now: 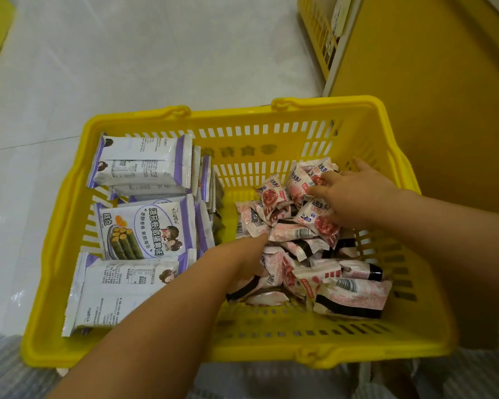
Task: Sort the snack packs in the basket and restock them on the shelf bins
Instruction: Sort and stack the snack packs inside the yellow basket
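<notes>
Snack packs, small pink-and-white plastic pouches, lie in a loose heap in the right half of the basket, right under both hands. Right hand: fingers spread, laid flat across the top of the heap at its far end, tips touching several pouches. No clear pinch on any one pouch. One finger points toward the far right wall of the basket, clear of the heap.

Left hand: one finger stretched out, tip touching a pouch at the heap's left edge. The other fingers are tucked under the hand and among the pouches, so I cannot tell whether they grip anything. Pouches lie in front of that hand and to its right, some pressed against its side.

Larger flat purple-and-white foil packs printed with green seaweed rolls fill the basket's left half, stacked and overlapping, apart from both hands; a few stand on edge in the middle, just beside the pink heap.

Everything sits inside a yellow slotted plastic shopping basket, handles folded down on the rim. Basket rests on a pale glossy tiled floor. Yellow panel of a shelf unit stands close on the right, and a yellow slatted rack is at top right. Grey striped fabric shows along the bottom edge.
</notes>
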`<action>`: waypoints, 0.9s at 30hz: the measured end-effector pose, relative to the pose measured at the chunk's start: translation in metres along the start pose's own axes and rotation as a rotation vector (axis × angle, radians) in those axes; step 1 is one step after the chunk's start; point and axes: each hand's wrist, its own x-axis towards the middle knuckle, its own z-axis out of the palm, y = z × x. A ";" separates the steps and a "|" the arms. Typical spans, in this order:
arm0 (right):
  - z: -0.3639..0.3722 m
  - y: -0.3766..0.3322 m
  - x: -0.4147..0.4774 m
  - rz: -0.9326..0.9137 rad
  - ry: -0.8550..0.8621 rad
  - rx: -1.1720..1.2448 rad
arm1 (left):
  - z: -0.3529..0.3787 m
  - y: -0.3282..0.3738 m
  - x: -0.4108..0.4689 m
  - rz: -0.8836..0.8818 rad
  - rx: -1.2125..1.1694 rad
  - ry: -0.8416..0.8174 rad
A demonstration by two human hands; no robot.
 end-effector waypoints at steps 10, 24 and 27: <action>0.012 -0.016 0.011 0.064 -0.009 -0.020 | -0.005 0.009 0.006 -0.100 -0.331 0.280; -0.044 0.035 -0.001 0.174 0.490 0.123 | -0.091 0.069 -0.034 0.138 -0.461 0.535; -0.042 0.036 -0.007 0.182 0.491 0.175 | -0.072 0.083 -0.009 0.331 -0.762 0.379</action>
